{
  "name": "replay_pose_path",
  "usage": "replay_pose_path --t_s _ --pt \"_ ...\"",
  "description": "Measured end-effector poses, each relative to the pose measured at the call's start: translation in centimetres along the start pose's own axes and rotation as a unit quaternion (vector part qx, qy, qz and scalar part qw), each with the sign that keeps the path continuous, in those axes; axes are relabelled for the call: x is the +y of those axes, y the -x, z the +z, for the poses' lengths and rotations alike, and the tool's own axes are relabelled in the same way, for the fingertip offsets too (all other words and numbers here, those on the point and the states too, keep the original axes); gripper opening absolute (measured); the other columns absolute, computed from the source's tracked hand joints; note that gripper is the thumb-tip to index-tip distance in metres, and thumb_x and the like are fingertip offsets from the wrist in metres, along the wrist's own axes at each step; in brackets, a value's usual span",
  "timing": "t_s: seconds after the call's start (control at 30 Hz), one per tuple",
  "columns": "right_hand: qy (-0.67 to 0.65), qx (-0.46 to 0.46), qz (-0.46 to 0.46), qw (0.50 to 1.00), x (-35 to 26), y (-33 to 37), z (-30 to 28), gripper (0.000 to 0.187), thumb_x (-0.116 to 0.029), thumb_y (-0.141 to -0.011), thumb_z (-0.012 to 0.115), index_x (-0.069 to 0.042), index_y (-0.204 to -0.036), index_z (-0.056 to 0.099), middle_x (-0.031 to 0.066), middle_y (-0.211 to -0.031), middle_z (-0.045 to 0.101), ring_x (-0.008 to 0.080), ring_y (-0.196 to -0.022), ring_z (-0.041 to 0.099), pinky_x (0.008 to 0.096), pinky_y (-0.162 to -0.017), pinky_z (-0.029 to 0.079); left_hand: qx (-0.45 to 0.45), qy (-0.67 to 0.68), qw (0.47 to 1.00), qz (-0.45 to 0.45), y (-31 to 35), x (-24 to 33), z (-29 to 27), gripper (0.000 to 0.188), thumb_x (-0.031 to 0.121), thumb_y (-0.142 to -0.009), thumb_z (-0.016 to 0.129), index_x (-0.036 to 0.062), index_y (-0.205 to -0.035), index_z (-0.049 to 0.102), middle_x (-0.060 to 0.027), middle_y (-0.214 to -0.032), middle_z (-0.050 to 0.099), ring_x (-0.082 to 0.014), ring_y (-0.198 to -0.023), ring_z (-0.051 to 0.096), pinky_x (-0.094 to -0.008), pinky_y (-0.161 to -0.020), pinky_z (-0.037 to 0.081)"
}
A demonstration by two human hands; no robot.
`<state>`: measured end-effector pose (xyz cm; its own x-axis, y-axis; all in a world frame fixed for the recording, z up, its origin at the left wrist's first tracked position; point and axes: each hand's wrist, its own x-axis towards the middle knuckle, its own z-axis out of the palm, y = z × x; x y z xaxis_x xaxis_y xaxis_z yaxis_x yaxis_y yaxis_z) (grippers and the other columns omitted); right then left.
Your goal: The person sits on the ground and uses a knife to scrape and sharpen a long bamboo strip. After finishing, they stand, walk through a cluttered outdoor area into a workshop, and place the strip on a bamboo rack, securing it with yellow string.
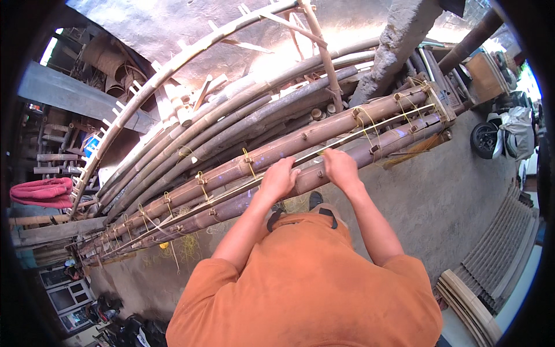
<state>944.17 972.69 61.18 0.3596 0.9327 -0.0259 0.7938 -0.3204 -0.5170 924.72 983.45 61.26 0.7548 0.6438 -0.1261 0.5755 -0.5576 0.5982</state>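
Observation:
Two long dark bamboo poles (pixel 341 122) lie side by side in front of me, with short pegs along them and loops of yellow twine (pixel 248 162) hanging at intervals. A thin pale bamboo strip (pixel 370 127) runs lengthwise through the gap between them. My left hand (pixel 280 177) is closed over this strip, its fingers curled at the near pole. A little to the right, my right hand (pixel 341 169) has its fingers bent round the same strip, in a pinch. The fingertips of both hands are partly hidden. At the right end a wooden end piece (pixel 441 103) joins the poles.
Several more bamboo poles (pixel 231 124) are stacked beyond, under a curved pegged bamboo frame (pixel 156 78). A rough concrete pillar (pixel 393 46) stands behind. Right are a covered motorbike (pixel 516 132) and corrugated sheets (pixel 502 246); a red cloth (pixel 41 192) hangs at left.

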Motion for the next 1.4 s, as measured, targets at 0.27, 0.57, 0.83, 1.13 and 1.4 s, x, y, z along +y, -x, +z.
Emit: replay_pose_path --t_s 0.27,0.57,0.83,1.13,1.4 --pt "-0.058 -0.065 -0.154 0.984 1.0 -4.8 -2.2 0.014 -0.021 -0.091 0.056 -0.009 -0.091 0.064 0.0184 -0.082 0.067 0.0401 -0.083 0.065 0.0517 -0.072 0.050 0.047 -0.035 0.997 -0.050 -2.1 2.0 2.5 0.026 0.026 -0.090 0.064 0.0121 -0.113 0.065 -0.0107 -0.102 0.072 -0.0333 -0.097 0.064 -0.0500 -0.090 0.036" --pt "-0.316 -0.046 -0.110 0.941 1.1 -5.5 -2.1 0.013 -0.012 -0.090 0.055 -0.002 -0.094 0.063 0.0198 -0.082 0.066 0.0394 -0.081 0.065 0.0448 -0.072 0.051 0.094 0.080 0.985 -0.121 -3.4 4.6 3.7 0.021 0.036 -0.093 0.063 0.0230 -0.107 0.070 -0.0030 -0.101 0.074 -0.0231 -0.098 0.066 -0.0528 -0.098 0.025" --pt "-0.108 0.058 -0.090 0.988 1.8 -2.5 0.3 0.020 -0.026 -0.089 0.062 -0.021 -0.104 0.074 0.0038 -0.108 0.067 0.0219 -0.107 0.060 0.0509 -0.108 0.024 0.130 0.092 0.979 -0.130 -3.6 4.3 4.4 0.021 0.036 -0.095 0.060 0.0211 -0.101 0.072 -0.0045 -0.090 0.074 -0.0218 -0.084 0.065 -0.0429 -0.092 0.024" --pt "-0.130 0.124 -0.056 0.982 1.4 -2.2 2.0 0.017 -0.027 -0.092 0.062 -0.011 -0.092 0.068 0.0040 -0.097 0.065 0.0241 -0.103 0.060 0.0539 -0.111 0.021 0.091 0.103 0.978 -0.154 -3.8 4.2 4.1 0.023 0.037 -0.097 0.056 0.0226 -0.105 0.073 -0.0009 -0.095 0.075 -0.0164 -0.091 0.065 -0.0441 -0.095 0.023" --pt "-0.285 -0.262 -0.115 0.915 -1.1 2.8 -4.7 0.016 -0.015 -0.090 0.056 -0.001 -0.081 0.057 0.0160 -0.088 0.061 0.0321 -0.089 0.056 0.0427 -0.078 0.047 0.199 0.041 0.974 -0.098 -3.5 4.6 5.1 0.017 0.029 -0.096 0.055 0.0179 -0.096 0.068 -0.0033 -0.086 0.071 -0.0199 -0.087 0.064 -0.0459 -0.094 0.025"
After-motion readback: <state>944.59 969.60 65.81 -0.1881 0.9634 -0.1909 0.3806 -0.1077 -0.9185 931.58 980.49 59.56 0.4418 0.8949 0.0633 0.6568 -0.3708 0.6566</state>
